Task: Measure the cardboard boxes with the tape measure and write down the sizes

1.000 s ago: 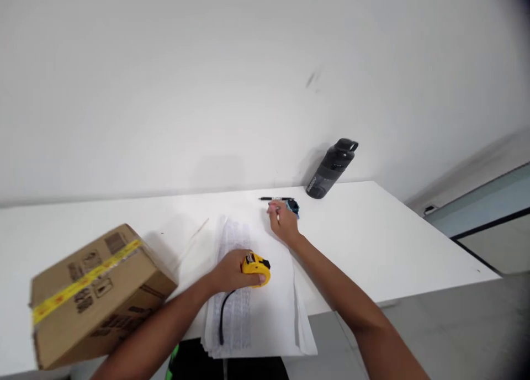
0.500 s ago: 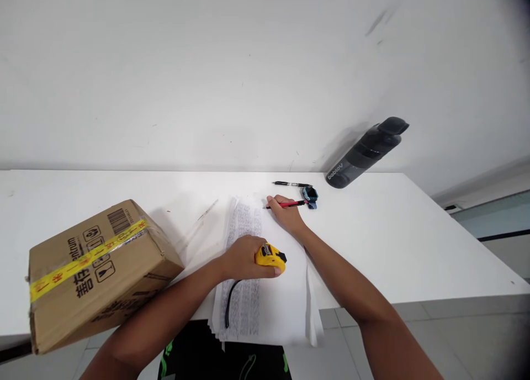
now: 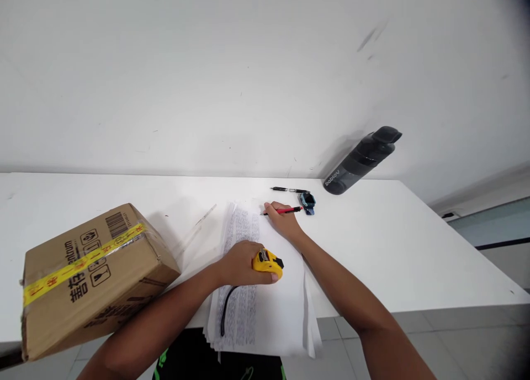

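Note:
My left hand (image 3: 240, 263) is closed around a yellow tape measure (image 3: 269, 263), resting over a stack of paper (image 3: 281, 313). A black wrist strap (image 3: 224, 313) trails from under this hand across the sheet. Rows of dense handwriting cover the left part of the top page; its right part is blank. My right hand (image 3: 285, 221) grips a red and black pen (image 3: 290, 210) near the top of the page, the tip pointing left at the paper by the end of the written columns.
A taped cardboard box (image 3: 95, 275) stands at the left, close to my left forearm. Behind my right hand lie a black pen (image 3: 290, 189) and a small blue watch (image 3: 307, 199). A dark bottle (image 3: 358, 162) stands near the wall. A clear ruler-like strip (image 3: 199, 225) lies left of the paper.
The whole view has shifted slightly, so the scene sits a little lower and to the left. Both hands keep their grips, and the pen stays near the same spot on the page.

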